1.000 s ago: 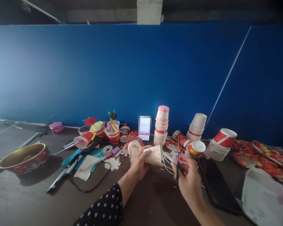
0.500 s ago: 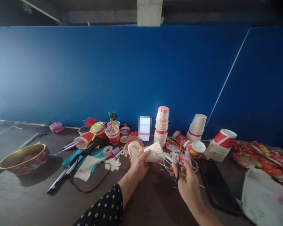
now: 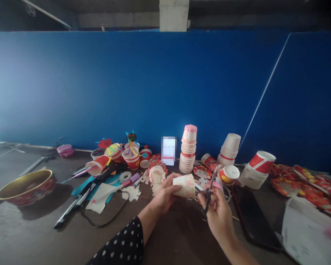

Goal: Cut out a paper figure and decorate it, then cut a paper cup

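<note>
My left hand (image 3: 167, 195) is closed around a white paper cup (image 3: 185, 186) with red drawn marks, which lies tipped sideways over the table. In my right hand (image 3: 217, 206) is a pair of scissors (image 3: 208, 198), its blades pointing up and away, just right of the cup. The scissors and the cup look apart. Behind the cup stands a tall stack of upside-down paper cups (image 3: 187, 151) with a pink top. Left of it, close to my left hand, is a cut paper piece (image 3: 157, 176) with a jagged edge.
A gold-rimmed bowl (image 3: 24, 200) sits at the left. Decorated red cups (image 3: 131, 160), a tape roll (image 3: 125, 176) and paper scraps (image 3: 131, 193) lie left of centre. Toward the right are cup stacks (image 3: 255, 173), a dark phone-like slab (image 3: 255, 221) and a white bag-like item (image 3: 306, 232).
The cup in my left hand has shifted slightly right and down and turned a little. The scissors in my right hand have tilted slightly.
</note>
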Tool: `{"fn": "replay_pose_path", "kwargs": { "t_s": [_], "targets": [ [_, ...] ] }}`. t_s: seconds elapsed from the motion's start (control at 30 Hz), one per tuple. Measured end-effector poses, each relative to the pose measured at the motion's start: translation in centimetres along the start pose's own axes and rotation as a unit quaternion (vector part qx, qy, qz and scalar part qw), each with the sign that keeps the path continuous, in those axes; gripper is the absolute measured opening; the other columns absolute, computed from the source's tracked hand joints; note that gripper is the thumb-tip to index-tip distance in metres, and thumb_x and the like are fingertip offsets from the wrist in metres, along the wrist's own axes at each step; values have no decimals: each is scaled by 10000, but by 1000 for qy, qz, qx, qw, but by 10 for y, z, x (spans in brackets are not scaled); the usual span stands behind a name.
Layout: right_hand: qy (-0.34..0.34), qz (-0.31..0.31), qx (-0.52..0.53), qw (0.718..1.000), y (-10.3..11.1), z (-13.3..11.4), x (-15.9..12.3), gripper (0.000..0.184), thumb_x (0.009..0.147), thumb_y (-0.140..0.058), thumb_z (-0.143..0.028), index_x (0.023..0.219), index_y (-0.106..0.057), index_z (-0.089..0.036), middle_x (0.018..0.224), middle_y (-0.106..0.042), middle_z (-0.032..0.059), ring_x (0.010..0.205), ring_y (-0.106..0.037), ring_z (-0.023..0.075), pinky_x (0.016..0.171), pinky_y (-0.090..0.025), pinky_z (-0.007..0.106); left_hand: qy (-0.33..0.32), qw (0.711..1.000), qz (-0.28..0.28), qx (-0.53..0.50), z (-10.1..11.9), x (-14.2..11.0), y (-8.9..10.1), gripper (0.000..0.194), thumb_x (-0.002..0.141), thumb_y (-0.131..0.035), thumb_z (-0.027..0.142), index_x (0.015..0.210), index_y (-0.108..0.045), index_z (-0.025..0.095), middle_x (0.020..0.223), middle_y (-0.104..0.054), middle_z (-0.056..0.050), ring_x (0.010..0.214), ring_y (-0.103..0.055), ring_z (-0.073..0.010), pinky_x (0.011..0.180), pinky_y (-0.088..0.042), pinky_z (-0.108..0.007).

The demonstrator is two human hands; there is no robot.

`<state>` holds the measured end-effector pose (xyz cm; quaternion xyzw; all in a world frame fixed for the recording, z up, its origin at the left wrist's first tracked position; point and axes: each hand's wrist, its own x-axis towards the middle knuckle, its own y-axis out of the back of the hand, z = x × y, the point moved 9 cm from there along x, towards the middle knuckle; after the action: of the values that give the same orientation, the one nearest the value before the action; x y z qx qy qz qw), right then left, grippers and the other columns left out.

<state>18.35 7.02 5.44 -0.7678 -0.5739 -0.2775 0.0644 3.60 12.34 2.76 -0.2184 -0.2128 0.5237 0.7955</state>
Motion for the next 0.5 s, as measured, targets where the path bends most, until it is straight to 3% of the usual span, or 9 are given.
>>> {"fn": "replay_pose_path", "kwargs": {
  "t_s": [0.23,0.5],
  "targets": [
    [-49,-11,64,997,-4,8,0,292,732,-643,-286,969,-499,-193,750,-691,44,714,-669,221,616,-547,303,8,991,-100,89,1,-7,-24,369,563,-739,212,895,-587,163,792,-601,-32,711,-543,-159,652,-395,-258],
    [-33,-9,72,997,-5,4,-2,323,724,-628,-227,1011,-485,-191,825,-700,61,727,-669,210,656,-551,317,-15,984,-126,129,3,-9,-32,387,679,-688,345,1013,-577,185,912,-593,-59,830,-551,-188,756,-398,-293]
  ]
}}
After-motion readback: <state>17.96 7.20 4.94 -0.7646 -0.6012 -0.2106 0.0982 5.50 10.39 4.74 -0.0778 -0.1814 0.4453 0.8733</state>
